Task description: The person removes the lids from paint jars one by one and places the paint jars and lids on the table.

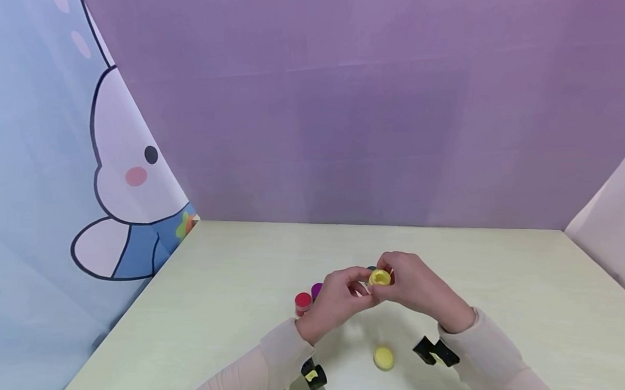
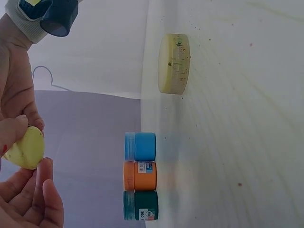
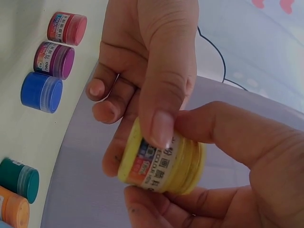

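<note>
A small yellow paint jar (image 1: 380, 278) is held up between both hands above the table, its open mouth showing yellow paint in the head view. My left hand (image 1: 338, 300) pinches it with the thumb laid across the printed label, seen in the right wrist view. From the other side my right hand (image 1: 416, 283) grips the same jar (image 3: 161, 161) with thumb and fingers near its rim. Below the hands, a round yellow lid (image 1: 383, 358) lies on the table; the left wrist view shows this lid (image 2: 174, 64) from the side.
Red (image 3: 67, 28), purple (image 3: 54, 60) and blue paint jars (image 3: 42, 92) stand in a row on the table. Green (image 2: 141, 205), orange (image 2: 140, 175) and light blue jars (image 2: 140, 146) form another group. A purple cloth (image 1: 340, 113) hangs behind the table (image 1: 232, 261).
</note>
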`<state>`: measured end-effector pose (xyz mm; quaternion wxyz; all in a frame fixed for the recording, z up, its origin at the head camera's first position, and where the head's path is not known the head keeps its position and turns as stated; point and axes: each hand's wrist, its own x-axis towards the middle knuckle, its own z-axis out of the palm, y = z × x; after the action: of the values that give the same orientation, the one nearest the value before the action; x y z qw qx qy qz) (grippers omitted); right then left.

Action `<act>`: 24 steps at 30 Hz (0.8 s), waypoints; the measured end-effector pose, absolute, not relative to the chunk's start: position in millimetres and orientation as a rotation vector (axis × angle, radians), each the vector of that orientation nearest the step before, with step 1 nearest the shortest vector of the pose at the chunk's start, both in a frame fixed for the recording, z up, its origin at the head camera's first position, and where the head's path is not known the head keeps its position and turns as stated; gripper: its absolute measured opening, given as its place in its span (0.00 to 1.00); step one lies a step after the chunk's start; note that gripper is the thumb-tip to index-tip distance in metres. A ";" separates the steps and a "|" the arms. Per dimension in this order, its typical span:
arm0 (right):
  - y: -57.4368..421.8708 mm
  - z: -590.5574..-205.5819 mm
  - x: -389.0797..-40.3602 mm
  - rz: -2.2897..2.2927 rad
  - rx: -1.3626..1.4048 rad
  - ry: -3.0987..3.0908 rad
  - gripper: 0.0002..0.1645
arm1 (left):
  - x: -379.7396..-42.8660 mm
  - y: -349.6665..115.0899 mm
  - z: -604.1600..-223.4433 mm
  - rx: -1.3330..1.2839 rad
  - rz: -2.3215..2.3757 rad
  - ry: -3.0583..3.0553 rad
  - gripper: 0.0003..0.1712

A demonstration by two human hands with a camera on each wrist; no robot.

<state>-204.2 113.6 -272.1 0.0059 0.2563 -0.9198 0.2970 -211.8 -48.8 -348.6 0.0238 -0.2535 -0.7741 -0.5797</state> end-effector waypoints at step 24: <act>128.3 -273.8 -210.2 0.844 0.746 -2.930 0.10 | -214.2 -52.3 -343.9 -0.773 -1.811 -2.412 0.18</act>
<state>-210.2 128.3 -273.8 0.0013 0.2377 -0.9333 0.2690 -214.2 -52.3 -343.9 0.0138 -0.2481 -0.7746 -0.5816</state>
